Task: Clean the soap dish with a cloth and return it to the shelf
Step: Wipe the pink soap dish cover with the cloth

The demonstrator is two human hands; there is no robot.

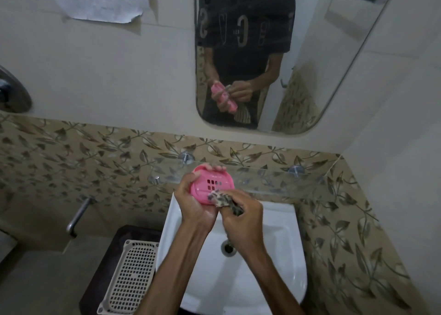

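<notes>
wiping is in progress: the left hand (194, 202) grips the pink soap dish (211, 186) above the sink's (281, 221) back edge, the right hand (241, 213) presses a bunched cloth (220, 199) on it; return to the glass shelf (274, 180) remains.

The soap dish (211, 186) is held above the far rim of the sink (262, 267), just in front of the glass shelf (274, 183). The left hand (195, 205) is under it and around its left side. The right hand (241, 215) is just to the right and presses the cloth (220, 199) on the near right edge of the dish. The shelf is on the far wall, below the mirror (310, 64). A tray (131, 276) lies left of the sink, and a tap (78, 215) stands farther left on the wall.
</notes>
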